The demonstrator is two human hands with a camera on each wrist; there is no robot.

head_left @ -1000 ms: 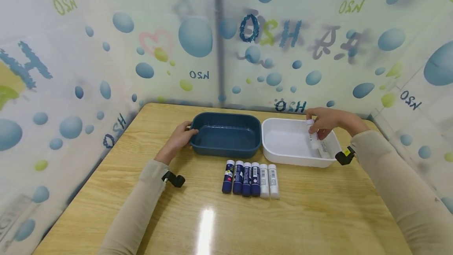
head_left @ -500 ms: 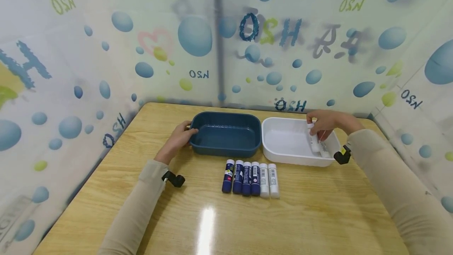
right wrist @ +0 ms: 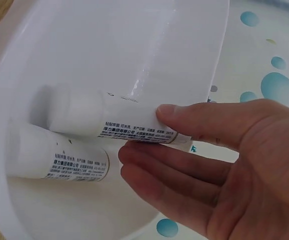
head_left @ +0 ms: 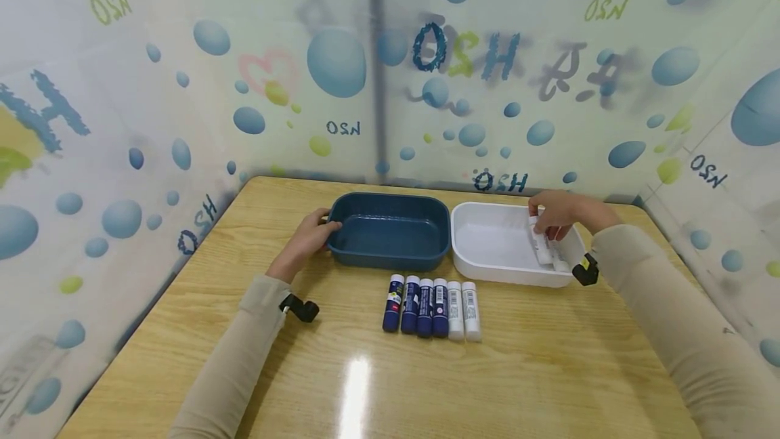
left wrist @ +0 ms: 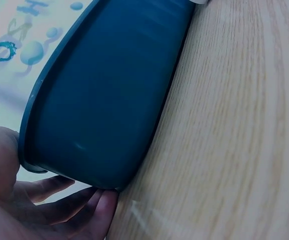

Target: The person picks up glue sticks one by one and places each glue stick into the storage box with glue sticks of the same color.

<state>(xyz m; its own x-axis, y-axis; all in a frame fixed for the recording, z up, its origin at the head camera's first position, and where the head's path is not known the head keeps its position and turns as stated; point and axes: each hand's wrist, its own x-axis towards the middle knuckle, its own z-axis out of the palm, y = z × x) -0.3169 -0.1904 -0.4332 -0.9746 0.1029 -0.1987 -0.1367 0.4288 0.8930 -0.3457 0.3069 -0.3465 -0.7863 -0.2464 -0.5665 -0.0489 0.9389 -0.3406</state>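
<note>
My right hand (head_left: 562, 214) pinches a white glue stick (right wrist: 119, 116) by one end between thumb and fingers, inside the right part of a white plastic tray (head_left: 508, 275). Beside it in that tray lies a second white glue stick (right wrist: 59, 155), slightly apart from the fingertips in the right wrist view. At the left, my left hand (head_left: 307, 239) grips the short end of a dark blue tray (head_left: 390, 261), thumb over the rim. In the left wrist view its fingers (left wrist: 102, 212) curl against the outside of that end, low near the table.
In front of the trays, a side-by-side row holds several dark blue glue sticks (head_left: 424, 308) and two white glue sticks (head_left: 463, 310). The trays stand end to end on the wooden table (head_left: 487, 385). A patterned curtain (head_left: 378, 87) hangs right behind the table's back edge.
The held glue stick has come down lower into the white tray, next to the other one. My right hand has dropped slightly with it. My left hand keeps its place on the blue tray.
</note>
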